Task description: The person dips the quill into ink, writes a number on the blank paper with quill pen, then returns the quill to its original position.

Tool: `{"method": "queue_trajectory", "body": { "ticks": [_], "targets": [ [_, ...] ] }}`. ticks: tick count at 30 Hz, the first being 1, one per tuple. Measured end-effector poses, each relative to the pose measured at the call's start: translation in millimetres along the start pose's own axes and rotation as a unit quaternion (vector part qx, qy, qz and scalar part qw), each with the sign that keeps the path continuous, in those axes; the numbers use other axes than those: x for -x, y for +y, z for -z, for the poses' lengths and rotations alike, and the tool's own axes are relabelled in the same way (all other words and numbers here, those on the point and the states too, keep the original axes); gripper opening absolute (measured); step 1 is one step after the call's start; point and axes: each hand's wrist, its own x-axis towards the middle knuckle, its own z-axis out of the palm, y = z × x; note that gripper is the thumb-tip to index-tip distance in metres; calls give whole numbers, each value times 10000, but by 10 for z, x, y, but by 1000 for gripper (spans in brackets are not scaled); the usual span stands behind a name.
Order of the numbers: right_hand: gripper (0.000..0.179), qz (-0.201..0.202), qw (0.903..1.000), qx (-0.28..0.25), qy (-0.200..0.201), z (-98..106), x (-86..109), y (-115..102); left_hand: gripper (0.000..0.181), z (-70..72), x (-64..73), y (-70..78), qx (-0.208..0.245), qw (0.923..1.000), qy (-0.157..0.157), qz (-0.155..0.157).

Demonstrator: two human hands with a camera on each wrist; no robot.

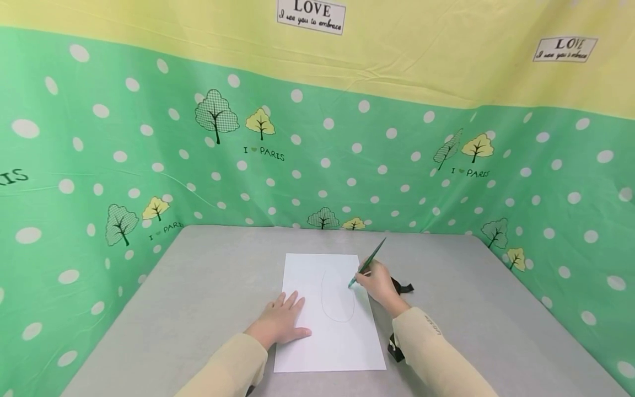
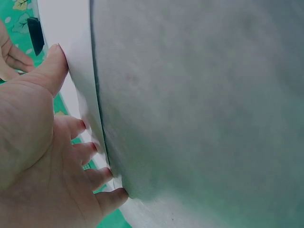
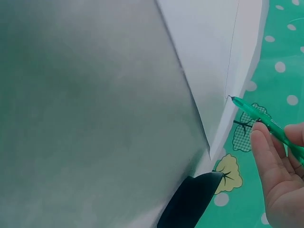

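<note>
A white sheet of paper (image 1: 322, 347) lies on the grey table, with a thin dark U-shaped line (image 1: 339, 321) drawn on it. My right hand (image 1: 378, 281) pinches a green pen (image 1: 373, 255) between thumb and fingers near the sheet's right edge. In the right wrist view the tip of the green pen (image 3: 256, 114) meets the paper at the end of the line. My left hand (image 1: 281, 320) rests with spread fingers on the paper's left edge. The left wrist view shows the left hand's thumb and fingertips (image 2: 58, 59) touching the sheet.
The grey table (image 1: 208, 298) stretches out on both sides of the paper. Black straps (image 1: 404, 288) show by my right wrist. A green dotted cloth (image 1: 337, 149) with printed trees hangs behind the table and along both sides, its upper band yellow.
</note>
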Motion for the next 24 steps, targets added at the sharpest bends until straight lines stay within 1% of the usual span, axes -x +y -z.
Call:
{"method": "queue_trajectory", "body": {
  "ticks": [7,15,24],
  "targets": [
    [9,-93,9999,113,5,-34,-8,-26,77,-15,-13,-7,-11,10000,-2,-12],
    [10,-84,9998,175,37,-57,-17,-42,77,-34,-18,-16,-38,10000,11,-20],
    [9,137,9998,127,120,-81,-1,-73,78,-14,-14,1,-80,9999,-34,52]
  ]
}}
